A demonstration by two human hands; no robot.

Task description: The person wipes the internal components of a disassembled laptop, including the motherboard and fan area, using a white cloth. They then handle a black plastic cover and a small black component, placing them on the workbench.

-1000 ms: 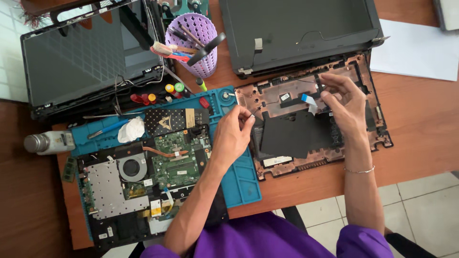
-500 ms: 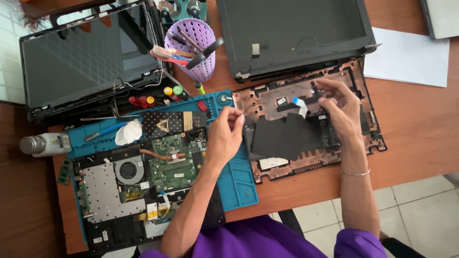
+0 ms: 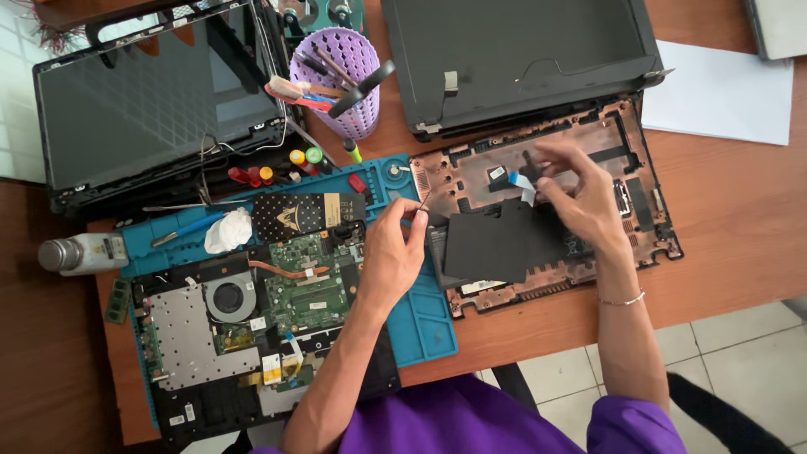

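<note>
The left hand [image 3: 393,252] pinches thin tweezers [image 3: 423,202] at the near-left corner of the copper-coloured laptop shell [image 3: 647,202]. The right hand [image 3: 580,197] grasps a blue-tipped ribbon cable [image 3: 521,183] over that shell, right of the blue mat [image 3: 429,324].

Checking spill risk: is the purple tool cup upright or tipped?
Upright. The purple tool cup stands on the desk with its mouth up, and brushes and tools stick out of its top.
</note>
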